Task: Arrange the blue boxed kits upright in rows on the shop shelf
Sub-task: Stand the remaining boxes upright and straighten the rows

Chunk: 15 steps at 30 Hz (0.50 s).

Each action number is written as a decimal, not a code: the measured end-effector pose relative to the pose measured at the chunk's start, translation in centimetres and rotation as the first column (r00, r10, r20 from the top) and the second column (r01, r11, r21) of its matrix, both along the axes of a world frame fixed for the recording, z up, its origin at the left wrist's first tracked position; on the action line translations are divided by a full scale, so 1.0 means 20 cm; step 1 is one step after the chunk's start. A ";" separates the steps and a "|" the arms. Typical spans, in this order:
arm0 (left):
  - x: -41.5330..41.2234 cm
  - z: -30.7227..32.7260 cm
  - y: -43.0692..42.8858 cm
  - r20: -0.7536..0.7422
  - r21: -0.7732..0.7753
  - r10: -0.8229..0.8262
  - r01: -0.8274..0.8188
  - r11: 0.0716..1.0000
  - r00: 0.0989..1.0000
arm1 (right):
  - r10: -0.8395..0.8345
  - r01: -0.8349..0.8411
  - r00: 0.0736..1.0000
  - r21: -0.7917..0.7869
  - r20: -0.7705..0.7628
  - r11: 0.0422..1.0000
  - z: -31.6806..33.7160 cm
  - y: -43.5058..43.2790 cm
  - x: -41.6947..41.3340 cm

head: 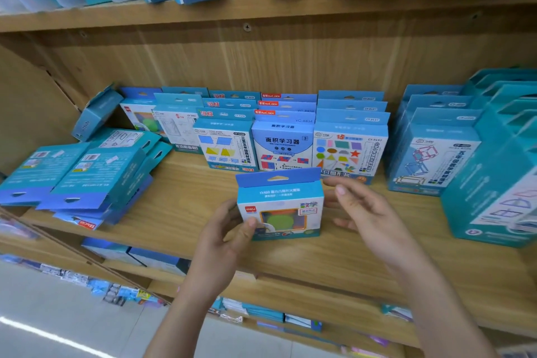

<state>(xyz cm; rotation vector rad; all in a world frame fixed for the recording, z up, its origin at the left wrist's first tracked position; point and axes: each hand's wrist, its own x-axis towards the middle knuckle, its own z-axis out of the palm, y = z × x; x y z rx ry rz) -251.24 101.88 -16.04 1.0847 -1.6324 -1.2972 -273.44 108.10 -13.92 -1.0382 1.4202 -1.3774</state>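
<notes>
The left hand (229,229) is pinching a kit (280,206) upright on the shelf (363,253), right hand (363,209) spread beside it; several rows (287,131) are standing, a pile (84,177) is still lying flat.

Both bare forearms reach up and forward from the near edge. The left hand (229,229) is curled, thumb pressed across the front of a box (280,206) and the other fingers hidden behind its left side, gripping it. The right hand (369,212) hangs loose just right of that box, palm turned left, fingers (338,187) spread and slightly bent, holding nothing.
</notes>
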 end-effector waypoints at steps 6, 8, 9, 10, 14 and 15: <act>-0.01 0.05 -0.01 -0.047 0.022 0.038 -0.037 0.999 0.998 | -0.005 0.006 0.997 -0.007 0.077 1.000 0.03 -0.01 0.03; -0.01 0.07 -0.03 -0.018 0.006 0.003 -0.003 1.000 1.000 | 0.031 -0.029 0.993 -0.018 0.110 0.999 0.04 -0.04 0.06; -0.01 0.08 -0.03 -0.001 -0.001 -0.017 0.017 1.000 1.000 | 0.062 -0.060 0.993 -0.018 0.103 0.998 0.05 -0.05 0.07; 0.00 0.09 -0.04 0.017 -0.013 -0.035 0.035 0.999 0.999 | 0.092 -0.091 0.994 -0.018 0.055 0.996 0.05 -0.07 0.09; 0.07 0.11 -0.09 0.075 -0.055 -0.082 0.086 0.995 0.994 | 0.098 -0.101 0.976 -0.003 -0.194 0.995 0.09 -0.14 0.16; 0.10 0.13 -0.11 0.083 -0.067 -0.084 0.089 0.994 0.993 | 0.078 -0.081 0.980 -0.010 -0.186 0.997 0.09 -0.16 0.19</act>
